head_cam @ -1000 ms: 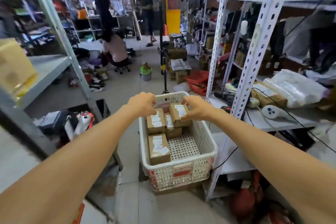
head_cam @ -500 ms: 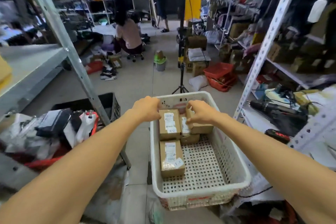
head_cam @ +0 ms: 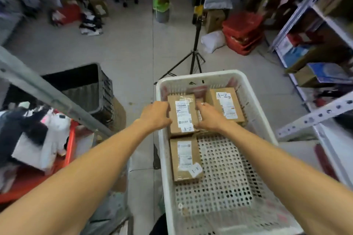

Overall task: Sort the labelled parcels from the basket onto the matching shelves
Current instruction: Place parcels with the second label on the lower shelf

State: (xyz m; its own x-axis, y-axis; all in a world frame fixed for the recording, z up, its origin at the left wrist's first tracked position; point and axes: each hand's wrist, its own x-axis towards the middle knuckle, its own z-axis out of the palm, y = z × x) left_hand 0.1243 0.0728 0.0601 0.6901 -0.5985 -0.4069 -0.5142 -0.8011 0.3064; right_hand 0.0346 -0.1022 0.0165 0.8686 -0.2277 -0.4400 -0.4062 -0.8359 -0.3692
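Two bare hands close on a brown carton in a white perforated basket (head_cam: 198, 75) standing on a warehouse floor. The left parcel (head_cam: 182, 115), lying flat at the basket's far end, bears a printed shipping label and a handwritten tag reading "A-2". The left hand (head_cam: 155, 116) curls its fingers over the carton's left long edge. The right hand (head_cam: 209, 117) bends its fingers down into the gap along the right edge, apparently gripping there, though its fingertips are hidden.

Just beyond that gap lies the right parcel (head_cam: 227, 105), also tagged "A-2". Nearer the camera, touching the held carton's near end, the near parcel (head_cam: 186, 160) carries a tag that, read upside down, says "A-1". The printed labels' small type is too blurred to read.

Half a second earlier the right hand lay across the right parcel, covering its tag, and the left hand sat nearer the basket's rim. The view has also tipped down since then.

A black tripod (head_cam: 194, 51) stands beyond the basket, a black crate (head_cam: 89, 86) to its left, and stacked red baskets (head_cam: 242, 32) farther off.
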